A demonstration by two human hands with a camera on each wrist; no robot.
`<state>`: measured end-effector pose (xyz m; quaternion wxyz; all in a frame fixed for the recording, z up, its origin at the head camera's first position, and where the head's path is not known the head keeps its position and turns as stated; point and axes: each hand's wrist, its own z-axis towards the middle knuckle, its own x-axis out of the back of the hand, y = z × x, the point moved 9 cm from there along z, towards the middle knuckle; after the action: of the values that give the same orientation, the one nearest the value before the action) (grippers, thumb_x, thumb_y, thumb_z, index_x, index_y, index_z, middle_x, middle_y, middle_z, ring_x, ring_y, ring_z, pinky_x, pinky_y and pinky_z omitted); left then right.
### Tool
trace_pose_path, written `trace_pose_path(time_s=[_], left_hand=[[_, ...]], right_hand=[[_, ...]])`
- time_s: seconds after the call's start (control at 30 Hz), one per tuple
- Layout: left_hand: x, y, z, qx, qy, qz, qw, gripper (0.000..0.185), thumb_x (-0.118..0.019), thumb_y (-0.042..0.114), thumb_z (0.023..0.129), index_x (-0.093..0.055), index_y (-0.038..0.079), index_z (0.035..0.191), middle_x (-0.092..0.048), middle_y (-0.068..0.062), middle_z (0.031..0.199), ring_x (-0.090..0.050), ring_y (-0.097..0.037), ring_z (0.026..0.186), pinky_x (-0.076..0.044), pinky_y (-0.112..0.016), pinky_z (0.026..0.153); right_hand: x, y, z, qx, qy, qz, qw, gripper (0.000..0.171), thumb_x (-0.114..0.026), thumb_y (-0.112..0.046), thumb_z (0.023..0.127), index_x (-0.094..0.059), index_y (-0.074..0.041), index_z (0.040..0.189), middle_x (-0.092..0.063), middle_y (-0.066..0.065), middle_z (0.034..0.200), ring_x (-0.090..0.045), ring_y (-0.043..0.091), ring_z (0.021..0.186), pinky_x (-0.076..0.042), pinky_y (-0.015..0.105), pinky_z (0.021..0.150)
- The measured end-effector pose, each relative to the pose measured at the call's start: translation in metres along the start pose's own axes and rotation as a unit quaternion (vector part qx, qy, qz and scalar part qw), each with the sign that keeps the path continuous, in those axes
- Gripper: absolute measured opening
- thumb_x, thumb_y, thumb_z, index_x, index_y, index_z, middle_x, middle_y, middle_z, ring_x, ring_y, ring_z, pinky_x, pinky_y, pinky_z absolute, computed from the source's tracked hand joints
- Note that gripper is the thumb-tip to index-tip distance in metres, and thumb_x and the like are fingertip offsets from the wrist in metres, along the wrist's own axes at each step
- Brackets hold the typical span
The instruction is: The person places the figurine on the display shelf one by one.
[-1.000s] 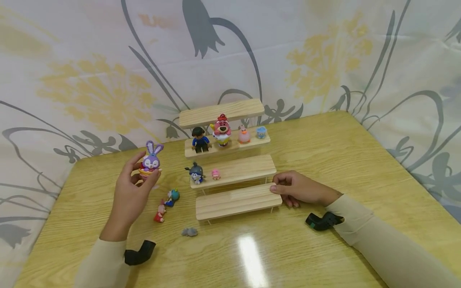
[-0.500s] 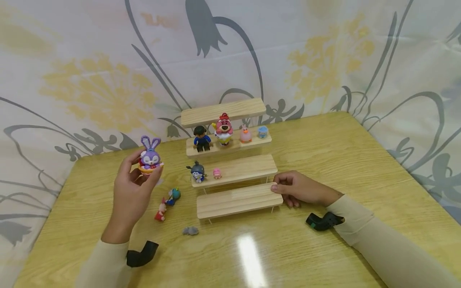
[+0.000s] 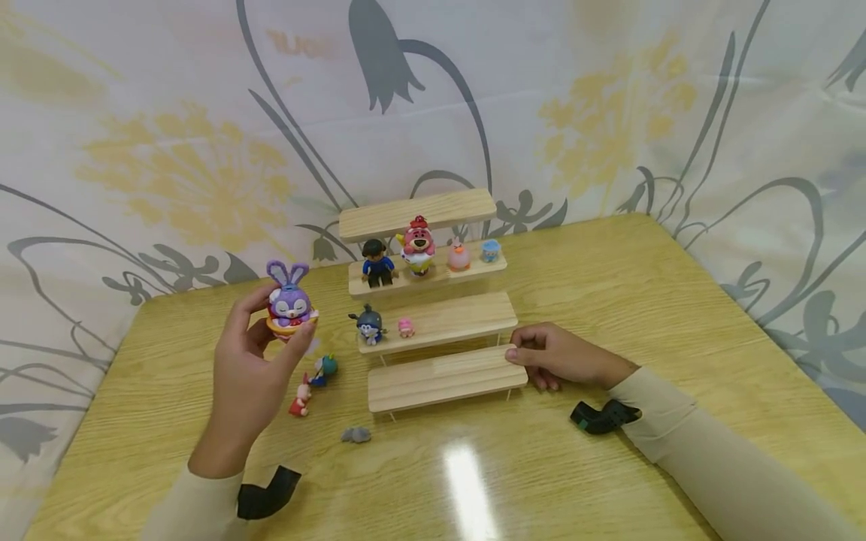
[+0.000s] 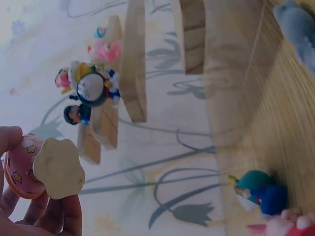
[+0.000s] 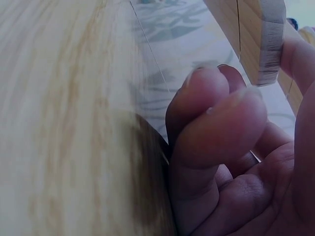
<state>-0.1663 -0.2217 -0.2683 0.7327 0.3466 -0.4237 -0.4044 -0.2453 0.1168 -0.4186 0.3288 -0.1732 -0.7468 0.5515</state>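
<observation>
Grip: the left hand [image 3: 252, 368] is clamping its thumb and fingers round the purple rabbit figurine [image 3: 291, 306], which is hanging above the tabletop [image 3: 676, 300] toward its left edge, apart from the stepped stand [image 3: 416, 214].
Hold: the fingers are taking the pink cup [image 4: 22, 164] by its sides, presumably so that the face is showing and the pale base [image 4: 59, 168] is staying free below.
Brace: the right hand [image 3: 564, 355] is pinching the right end of the lowest board [image 3: 440, 382], thumb lying on top, probably steadying the stand.
Next board up: a dark-haired figure [image 3: 369, 328] is sitting at the left end, with a small pink figure [image 3: 405, 328] just beside it.
Board above that: a man in blue [image 3: 378, 264], a red-capped bear [image 3: 419, 248], a pink bird [image 3: 459, 258] and a blue-hatted figure [image 3: 490, 251] are lining up left to right, apparently facing outward for viewing.
Tabletop: a green-capped figure [image 3: 323, 370] and a red-dressed pig [image 3: 301, 400] are lying left of the stand; a grey figure [image 3: 355, 435] is lying near the lowest board's front left corner.
Change: compared with a second ago, the rabbit is hanging slightly nearer the stand and more upright; the right hand is keeping its place.
</observation>
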Motion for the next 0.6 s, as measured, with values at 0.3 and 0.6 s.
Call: trace_pose_path(time_s=[0.3, 0.6], left_hand=[[-0.017, 0.033, -0.003, -0.035, -0.019, -0.027, 0.9988, 0.059, -0.070, -0.005, 0.089, -0.047, 0.003, 0.143, -0.050, 0.008, 0.130, -0.062, -0.010, 0.113, -0.053, -0.011, 0.081], [-0.041, 0.046, -0.002, -0.051, -0.040, -0.040, 0.9971, 0.059, -0.069, -0.005, 0.089, -0.045, 0.002, 0.142, -0.048, -0.002, 0.129, -0.061, -0.009, 0.112, -0.050, -0.011, 0.090]], right_hand=[[0.000, -0.003, -0.001, 0.002, -0.004, 0.007, 1.000, 0.029, -0.053, -0.029, 0.105, -0.057, -0.002, 0.095, -0.054, 0.006, 0.064, -0.051, 0.011, 0.047, -0.045, 0.028, 0.040], [-0.002, 0.000, 0.001, 0.009, -0.009, 0.016, 1.000, 0.030, -0.053, -0.028, 0.105, -0.056, -0.001, 0.093, -0.053, 0.006, 0.062, -0.049, 0.011, 0.045, -0.044, 0.027, 0.040]])
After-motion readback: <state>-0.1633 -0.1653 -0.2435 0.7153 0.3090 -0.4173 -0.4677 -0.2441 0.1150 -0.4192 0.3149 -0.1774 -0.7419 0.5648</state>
